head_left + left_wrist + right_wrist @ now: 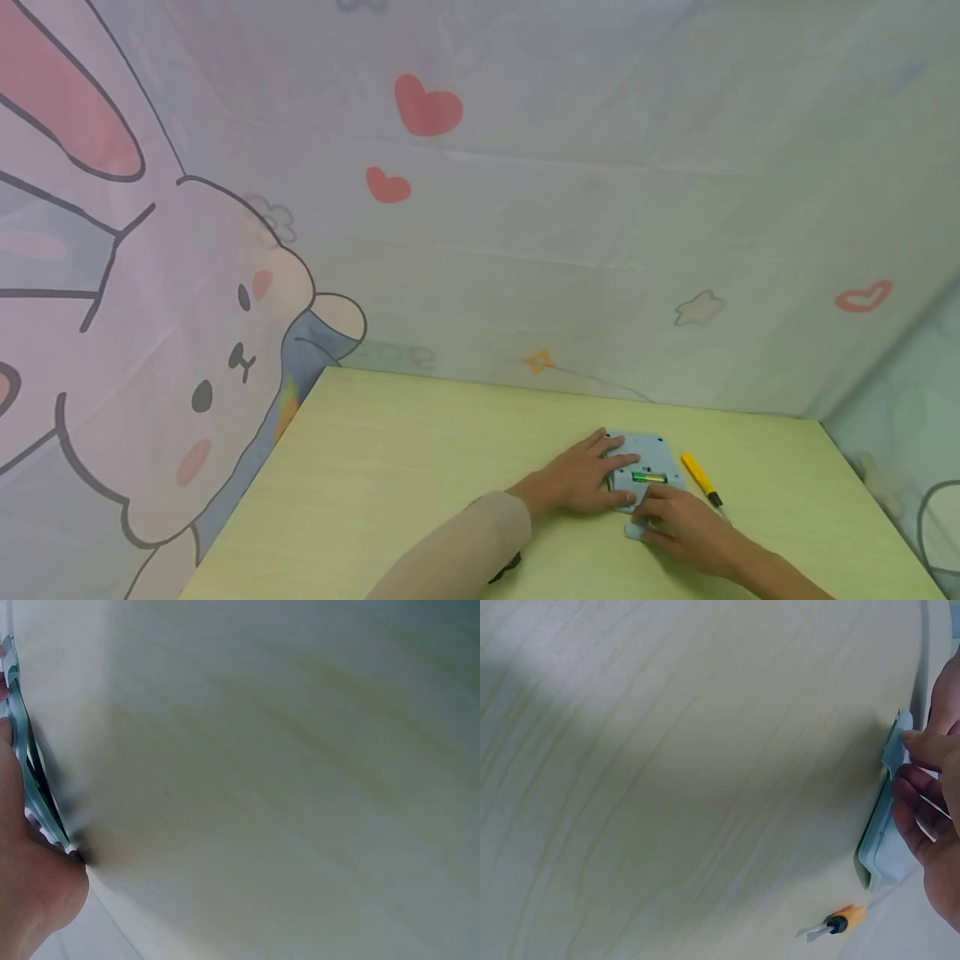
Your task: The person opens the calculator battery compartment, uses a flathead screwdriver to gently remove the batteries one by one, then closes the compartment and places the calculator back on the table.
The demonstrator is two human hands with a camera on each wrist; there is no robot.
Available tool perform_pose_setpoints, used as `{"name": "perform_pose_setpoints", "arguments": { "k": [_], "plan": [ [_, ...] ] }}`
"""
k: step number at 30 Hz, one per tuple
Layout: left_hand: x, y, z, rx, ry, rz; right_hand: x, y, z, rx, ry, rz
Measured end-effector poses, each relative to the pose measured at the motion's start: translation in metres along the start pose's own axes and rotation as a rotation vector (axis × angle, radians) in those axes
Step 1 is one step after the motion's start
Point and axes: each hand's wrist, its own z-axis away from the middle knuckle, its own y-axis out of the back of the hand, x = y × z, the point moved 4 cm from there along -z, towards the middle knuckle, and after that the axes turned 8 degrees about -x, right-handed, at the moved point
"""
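Note:
A flat light-blue device point(643, 448), perhaps a calculator, lies back side up with its battery compartment uncovered. Inside that compartment sits a green battery point(649, 477). My left hand point(581, 479) rests on the device's left part, fingers spread and fairly straight. Just below the device's near edge, my right hand point(690, 525) pinches a small light-blue battery cover point(634, 531) between thumb and fingers. The right wrist view shows the cover point(894, 746) under the thumb, with the device beside it. In the left wrist view, only the device's side and part of the hand appear.
To the right of the device lies a yellow-handled screwdriver point(699, 477), its metal shaft pointing toward the near side. A dark object point(506, 568) shows partly beside the left sleeve. Behind the pale wooden table point(420, 450) hangs a printed cloth point(525, 250). A cable point(926, 525) loops at the far right.

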Motion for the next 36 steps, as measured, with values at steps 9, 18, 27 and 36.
{"name": "perform_pose_setpoints", "arguments": {
  "k": [9, 18, 27, 36],
  "plan": [
    [0.000, 0.001, 0.000, 0.018, -0.009, -0.009, 0.003, 0.010, 0.001, 0.021, -0.046, -0.009],
    [0.001, 0.000, 0.001, 0.013, -0.008, 0.028, 0.010, 0.022, 0.005, 0.156, -0.014, 0.036],
    [0.000, -0.001, -0.001, 0.020, -0.010, 0.018, 0.015, 0.031, 0.007, 0.223, 0.011, 0.061],
    [-0.002, -0.003, -0.002, 0.001, 0.005, 0.028, 0.022, 0.035, 0.012, 0.234, -0.055, 0.083]
  ]
}}
